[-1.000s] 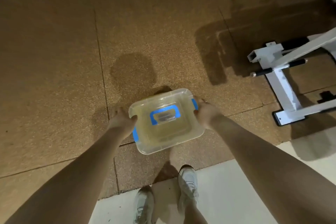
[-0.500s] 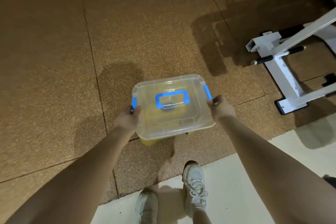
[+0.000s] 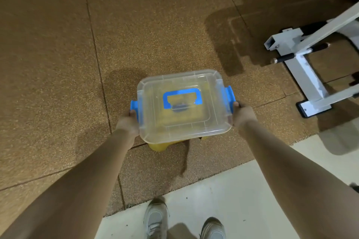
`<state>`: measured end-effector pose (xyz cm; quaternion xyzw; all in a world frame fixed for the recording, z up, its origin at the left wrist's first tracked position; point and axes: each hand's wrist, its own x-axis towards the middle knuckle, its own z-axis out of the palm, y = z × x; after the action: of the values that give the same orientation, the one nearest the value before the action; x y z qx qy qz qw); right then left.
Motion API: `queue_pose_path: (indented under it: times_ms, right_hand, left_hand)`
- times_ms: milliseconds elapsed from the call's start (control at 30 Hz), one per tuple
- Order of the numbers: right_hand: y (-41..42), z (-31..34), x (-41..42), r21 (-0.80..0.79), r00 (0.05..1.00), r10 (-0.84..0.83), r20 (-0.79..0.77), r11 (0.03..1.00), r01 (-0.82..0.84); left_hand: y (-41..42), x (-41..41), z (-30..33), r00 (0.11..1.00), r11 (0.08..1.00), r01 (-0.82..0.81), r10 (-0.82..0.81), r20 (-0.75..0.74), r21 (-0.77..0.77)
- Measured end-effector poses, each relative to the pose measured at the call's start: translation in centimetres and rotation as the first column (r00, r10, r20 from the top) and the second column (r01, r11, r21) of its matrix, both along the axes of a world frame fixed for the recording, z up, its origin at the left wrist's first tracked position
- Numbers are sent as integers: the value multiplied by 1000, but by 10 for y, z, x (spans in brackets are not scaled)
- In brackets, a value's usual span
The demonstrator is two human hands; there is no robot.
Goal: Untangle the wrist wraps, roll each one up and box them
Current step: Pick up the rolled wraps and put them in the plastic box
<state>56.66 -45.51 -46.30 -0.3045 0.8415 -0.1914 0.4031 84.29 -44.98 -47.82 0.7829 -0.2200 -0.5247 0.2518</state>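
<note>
Both hands grip box [image 3: 184, 114] ends | long axis left-right (lid up)

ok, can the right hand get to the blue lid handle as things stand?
Probably not yet: the right hand grips the box at its side by the blue latch, sharing the carry with the left hand. The handle itself lies uncovered on the lid.

Both arms outstretched, left hand [image 3: 127, 122] and right hand [image 3: 242, 115] gripping between them.
</note>
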Motion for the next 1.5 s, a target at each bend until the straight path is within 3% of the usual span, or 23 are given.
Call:
queue_pose_path:
  times_ms: [67, 100, 167, 233, 300, 333, 400, 600, 733, 800, 1033, 1167, 1400, 1500]
  right_hand:
    - [2, -2, -1, 18, 999, -33, -40, 999, 34]
    - [6, -2, 0, -4, 981, 53, -185, 998, -55]
    - [17, 6, 4, -124, 793, 276, -543, 908, -401]
    - [28, 10, 13, -192, 529, 485, -697, 584, -789]
    - [36, 8, 18, -77, 231, 629, -742, 262, -962]
    - [39, 8, 20, 2, 114, 660, -743, 172, -985]
    - [40, 9, 22, 105, -24, 677, -735, 79, -991]
    - [44, 8, 27, 200, -256, 613, -748, -160, -967]
    - [52, 9, 29, 212, -281, 668, -689, -185, -960]
    - [53, 9, 32, 233, -272, 674, -687, -151, -961]
    - [22, 21, 31, 87, -110, 615, -781, -68, -994]
    - [9, 33, 30, -61, 56, 683, -728, 17, -998]
    - [0, 34, 23, -87, 75, 695, -715, 18, -996]
    - [-2, 34, 21, -151, 163, 772, -614, 88, -985]
  left_hand:
    - [6, 0, -4, 999, 1000, -13, 13, -42, -2]
    - [8, -1, -3, 997, 1000, -31, 30, -69, -6]
    - [10, -5, -1, 994, 998, -58, 58, -95, -6]
    - [10, -6, 5, 992, 996, -88, 88, -89, -2]
    - [9, -5, 8, 987, 993, -122, 122, -103, 4]
    - [9, -4, 9, 985, 991, -131, 131, -111, 6]
    - [12, -3, 8, 983, 989, -145, 148, -107, 34]
    - [33, -15, 5, 980, 977, -149, 167, -111, 155]
    - [29, -16, 5, 977, 973, -193, 202, -67, 128]
    - [26, -13, 4, 974, 969, -212, 221, -57, 127]
    - [11, -4, 11, 982, 983, -171, 175, -67, 66]
    - [-4, -7, 17, 971, 973, -219, 225, -81, 78]
    - [-15, -11, 13, 954, 958, -284, 287, -84, 41]
    - [-18, -16, 11, 931, 938, -346, 344, -120, 4]
